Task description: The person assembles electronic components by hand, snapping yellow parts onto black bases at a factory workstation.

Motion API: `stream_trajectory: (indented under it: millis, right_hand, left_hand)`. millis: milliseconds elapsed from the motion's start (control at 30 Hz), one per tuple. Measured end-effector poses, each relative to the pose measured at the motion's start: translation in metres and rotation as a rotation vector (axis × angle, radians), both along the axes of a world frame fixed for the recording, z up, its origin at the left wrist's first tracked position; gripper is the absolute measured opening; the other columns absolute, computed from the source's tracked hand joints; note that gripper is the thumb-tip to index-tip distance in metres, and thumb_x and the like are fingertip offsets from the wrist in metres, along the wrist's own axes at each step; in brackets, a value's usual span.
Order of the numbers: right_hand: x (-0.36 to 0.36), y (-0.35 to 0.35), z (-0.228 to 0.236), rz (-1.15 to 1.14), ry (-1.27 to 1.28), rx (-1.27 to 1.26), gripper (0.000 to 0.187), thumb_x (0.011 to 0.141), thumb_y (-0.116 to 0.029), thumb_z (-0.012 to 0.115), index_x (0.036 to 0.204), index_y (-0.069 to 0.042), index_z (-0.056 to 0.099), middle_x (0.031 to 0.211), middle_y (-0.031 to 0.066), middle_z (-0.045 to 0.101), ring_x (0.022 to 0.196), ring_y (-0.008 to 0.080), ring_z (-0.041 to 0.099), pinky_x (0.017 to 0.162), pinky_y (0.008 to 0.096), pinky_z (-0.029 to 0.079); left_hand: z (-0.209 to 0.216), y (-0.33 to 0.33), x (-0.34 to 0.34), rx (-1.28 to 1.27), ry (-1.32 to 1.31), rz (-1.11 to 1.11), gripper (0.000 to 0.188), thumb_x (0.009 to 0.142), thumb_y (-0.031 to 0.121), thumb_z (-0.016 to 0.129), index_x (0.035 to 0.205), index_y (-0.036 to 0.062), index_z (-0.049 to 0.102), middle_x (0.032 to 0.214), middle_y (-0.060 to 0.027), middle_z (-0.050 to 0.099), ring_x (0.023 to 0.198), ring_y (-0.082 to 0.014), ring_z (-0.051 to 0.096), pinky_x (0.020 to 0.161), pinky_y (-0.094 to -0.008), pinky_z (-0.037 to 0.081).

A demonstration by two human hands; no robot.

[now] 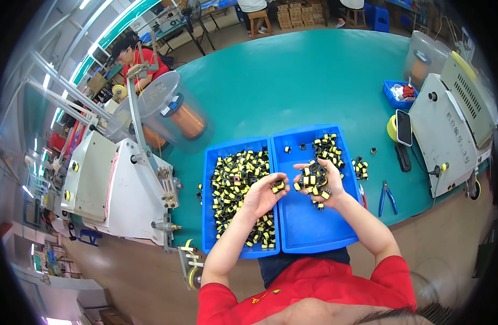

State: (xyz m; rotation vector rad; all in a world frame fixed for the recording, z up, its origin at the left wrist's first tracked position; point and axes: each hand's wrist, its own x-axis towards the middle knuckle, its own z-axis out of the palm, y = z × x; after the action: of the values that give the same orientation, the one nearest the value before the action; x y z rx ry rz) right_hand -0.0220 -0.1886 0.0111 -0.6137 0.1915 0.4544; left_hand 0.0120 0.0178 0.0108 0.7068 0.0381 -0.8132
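- The left hand [264, 195] is curled, fingers bent around a few coils [278, 187]; the exact count is hidden.
- The right hand [333, 187] is cupped, gripping a heap [315, 179] of the same coils between palm and half-bent fingers.
- The heap lies just to the right of the left hand's fingertips, nearly level with them, a narrow gap between; the right hand, bearing it, is the nearer.
- No shared long axis: the heap's pieces point every way.
- Each piece is small and squat, black at the ends, with a bright yellow band round the middle.
- Below, the left hand is above the left tray [207, 203], thickly filled with such pieces; the heap is over the right tray [315, 232], where more sit toward the far right corner.
- Further right, a few loose pieces [360, 168] and blue pliers [388, 198] lie on the green table [292, 76].
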Motion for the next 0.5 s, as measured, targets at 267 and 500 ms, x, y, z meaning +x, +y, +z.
stream_trajectory:
  millis: [267,500]
  right_hand:
    - [-0.004,-0.001,0.008,0.052,0.040,-0.057,0.057,0.087,-0.045,0.029,0.118,-0.001,0.050,0.087,0.0130,0.062,0.058,0.0199,0.056,0.027,0.0201,0.026]
    - [-0.004,0.000,0.006,0.104,0.068,-0.104,0.054,0.087,-0.041,0.031,0.118,-0.002,0.051,0.088,0.0117,0.062,0.058,0.0191,0.056,0.026,0.0198,0.026]
  left_hand:
    - [0.002,0.021,0.019,0.749,-0.737,0.387,0.013,0.082,-0.001,0.051,0.094,0.0019,0.057,0.091,-0.0088,0.057,0.084,-0.0180,0.056,0.068,-0.0280,0.046]
    - [-0.007,0.045,0.034,1.561,-1.367,0.558,0.014,0.082,-0.003,0.047,0.091,0.0015,0.058,0.099,-0.0133,0.053,0.099,-0.0310,0.049,0.089,-0.0381,0.038]
